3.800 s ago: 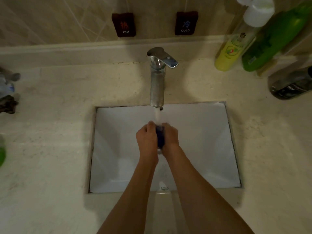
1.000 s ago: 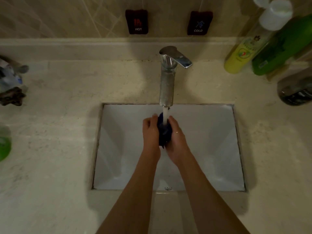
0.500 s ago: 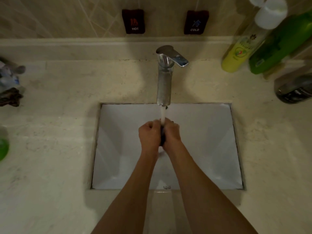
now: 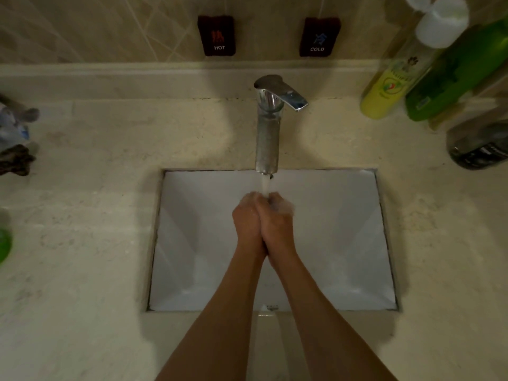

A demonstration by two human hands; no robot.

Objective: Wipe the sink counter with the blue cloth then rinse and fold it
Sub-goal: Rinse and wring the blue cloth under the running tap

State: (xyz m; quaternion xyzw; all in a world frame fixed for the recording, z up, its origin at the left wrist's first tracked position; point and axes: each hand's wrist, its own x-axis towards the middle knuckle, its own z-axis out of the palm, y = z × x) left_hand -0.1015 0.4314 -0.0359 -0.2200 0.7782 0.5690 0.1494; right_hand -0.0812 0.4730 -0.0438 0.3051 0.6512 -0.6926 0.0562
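Observation:
Over the white sink basin [image 4: 343,243], my left hand [image 4: 247,221] and my right hand [image 4: 277,224] are squeezed tightly together, fingers curled at the top. The blue cloth is wholly hidden between the palms. A stream of water [image 4: 265,185] runs from the chrome faucet [image 4: 268,127] onto my fingertips and splashes off the right hand. The beige stone counter [image 4: 82,215] surrounds the basin.
A yellow bottle [image 4: 384,89], a green bottle [image 4: 453,75] and a dark bottle [image 4: 478,144] stand at the back right. Small items [image 4: 13,138] and a green object [image 4: 4,243] sit at the left edge. HOT [image 4: 217,35] and COLD [image 4: 319,37] tags hang on the wall.
The hands have closed fully around the cloth, so its blue no longer shows. They stay under the running water, squeezing.

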